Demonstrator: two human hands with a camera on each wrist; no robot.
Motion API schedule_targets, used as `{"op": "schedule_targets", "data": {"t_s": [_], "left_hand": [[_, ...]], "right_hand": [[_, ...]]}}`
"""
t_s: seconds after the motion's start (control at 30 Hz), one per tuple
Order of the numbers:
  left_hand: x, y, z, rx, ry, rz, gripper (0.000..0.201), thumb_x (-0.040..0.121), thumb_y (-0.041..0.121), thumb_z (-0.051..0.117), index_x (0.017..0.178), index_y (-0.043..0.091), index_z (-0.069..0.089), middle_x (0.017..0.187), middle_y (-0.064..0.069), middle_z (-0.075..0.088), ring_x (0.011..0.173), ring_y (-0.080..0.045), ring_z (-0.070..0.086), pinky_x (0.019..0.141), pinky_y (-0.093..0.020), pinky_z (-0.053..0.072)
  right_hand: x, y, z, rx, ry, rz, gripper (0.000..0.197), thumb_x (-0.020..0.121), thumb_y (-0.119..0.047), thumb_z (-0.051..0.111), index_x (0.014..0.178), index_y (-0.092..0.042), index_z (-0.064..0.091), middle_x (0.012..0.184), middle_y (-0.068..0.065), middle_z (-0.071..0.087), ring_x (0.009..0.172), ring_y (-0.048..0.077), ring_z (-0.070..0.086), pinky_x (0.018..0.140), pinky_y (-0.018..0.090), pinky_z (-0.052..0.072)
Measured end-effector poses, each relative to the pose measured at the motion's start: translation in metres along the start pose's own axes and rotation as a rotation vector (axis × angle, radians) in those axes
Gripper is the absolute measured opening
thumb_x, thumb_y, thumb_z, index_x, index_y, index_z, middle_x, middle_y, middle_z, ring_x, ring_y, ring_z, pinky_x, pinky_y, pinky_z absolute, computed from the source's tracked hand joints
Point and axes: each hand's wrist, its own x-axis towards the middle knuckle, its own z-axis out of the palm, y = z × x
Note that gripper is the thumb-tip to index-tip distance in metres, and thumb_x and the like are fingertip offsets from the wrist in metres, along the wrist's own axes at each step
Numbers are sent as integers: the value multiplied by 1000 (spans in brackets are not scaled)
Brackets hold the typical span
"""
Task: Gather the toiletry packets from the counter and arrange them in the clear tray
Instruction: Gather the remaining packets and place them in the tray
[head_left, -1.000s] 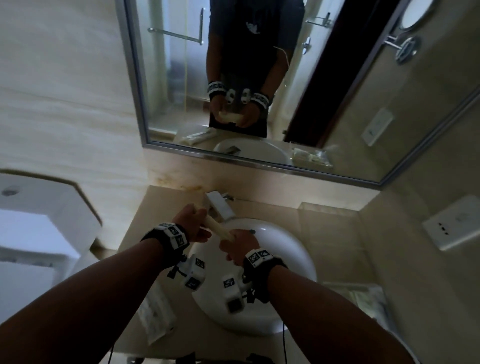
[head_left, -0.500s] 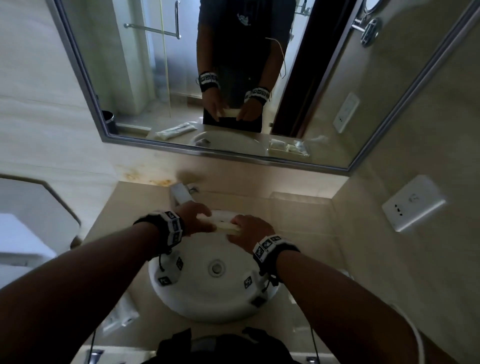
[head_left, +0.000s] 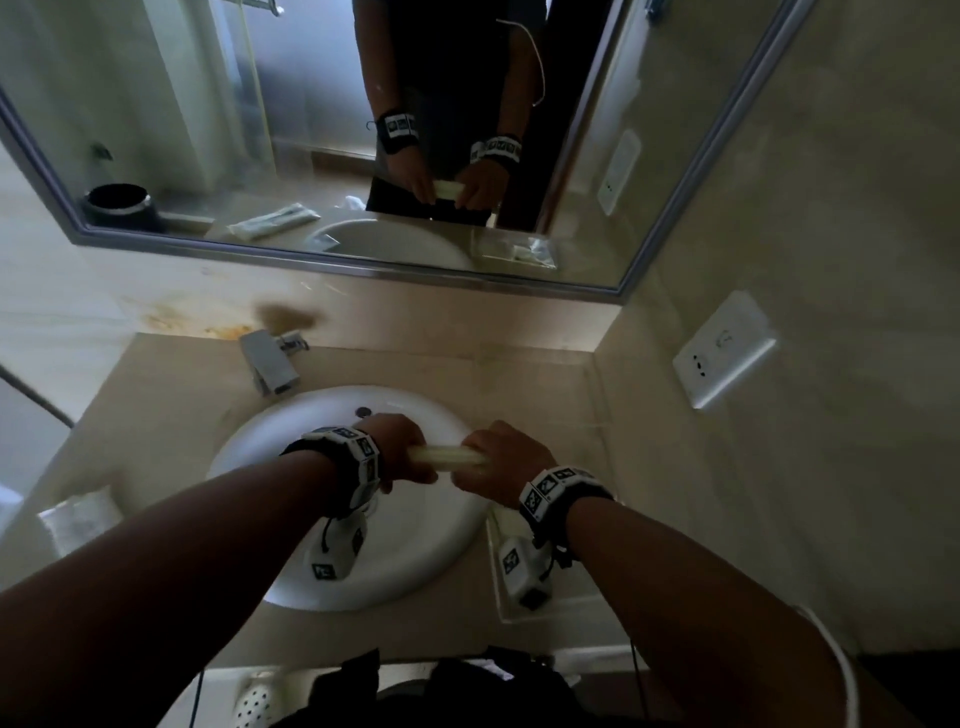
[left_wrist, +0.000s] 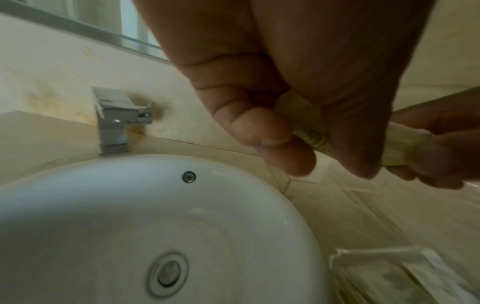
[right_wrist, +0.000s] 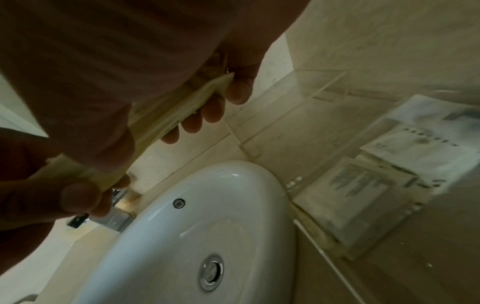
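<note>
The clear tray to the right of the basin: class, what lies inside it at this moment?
Inside the clear tray, the right wrist view shows several flat pale packets overlapping each other. Blur prevents counting them or reading their print, and anything beneath them is covered.

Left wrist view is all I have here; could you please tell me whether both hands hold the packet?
Observer: Yes. In the head view the left hand and the right hand each grip one end of the long packet above the sink.
Operator: Thank you. Does the clear tray hold anything?
Observer: The right wrist view shows several flat packets lying in the clear tray, right of the sink.
Operator: Is anything lying on the counter?
Observer: The head view shows at least one loose packet on the counter, left of the sink.
</note>
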Motion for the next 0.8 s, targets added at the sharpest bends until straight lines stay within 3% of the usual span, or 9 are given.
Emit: {"op": "schedule_targets", "data": {"t_s": [0.13,0.23,0.3,0.4,0.53,0.6,0.7,0.8], "left_hand": [[15,30,24,57,-10,69,28,82,47,67,84,19,71,57,3,65,48,-12,61,50,-21,48],[29,50,47,100,-26,118,27,82,44,68,91,18,69,68,3,67,54,-11,61,51,-21,47],[35,63,65,161,-68,160,29,83,40,68,100,17,68,83,0,70,67,-14,63,60,-23,49],[45,81,93,238,-96,231,42,81,40,70,115,17,63,111,-5,66,102,-24,63,87,-33,50],[50,97,121,278,-192,274,52,80,38,73,124,17,57,124,-7,60,114,-26,58,97,-36,47],[49,103,129,282,-243,278,52,79,37,74,124,17,57,120,-6,61,105,-23,62,92,-34,49],[50,103,139,173,-312,247,48,76,38,77,116,17,62,91,0,65,58,-8,59,59,-26,53],[49,99,148,52,-337,183,37,82,45,71,106,16,66,69,3,65,49,-9,59,51,-22,53]], "right_hand": [[-19,35,3,-44,-13,7,34,84,-56,51,106,-32,60,105,0,55,96,20,56,86,38,47],[-34,63,12,-113,-13,27,40,85,-57,51,112,-29,60,109,2,55,99,24,57,81,36,45],[-45,82,20,-144,-30,51,42,85,-56,54,117,-30,57,113,2,53,104,25,56,81,35,43],[-63,110,33,-183,-81,88,50,88,-53,58,131,-30,51,126,3,50,114,26,54,93,41,45],[-85,134,53,-210,-108,139,53,90,-50,59,136,-27,47,132,4,48,120,27,51,97,41,44],[-92,141,63,-220,-110,155,52,89,-50,60,134,-26,48,131,4,49,119,27,50,96,40,44],[-98,149,76,-212,-103,166,51,88,-49,62,132,-27,48,130,4,49,119,27,51,95,41,46],[-100,154,85,-207,-127,172,53,90,-48,61,136,-26,46,132,5,48,121,27,49,96,42,45]]}}
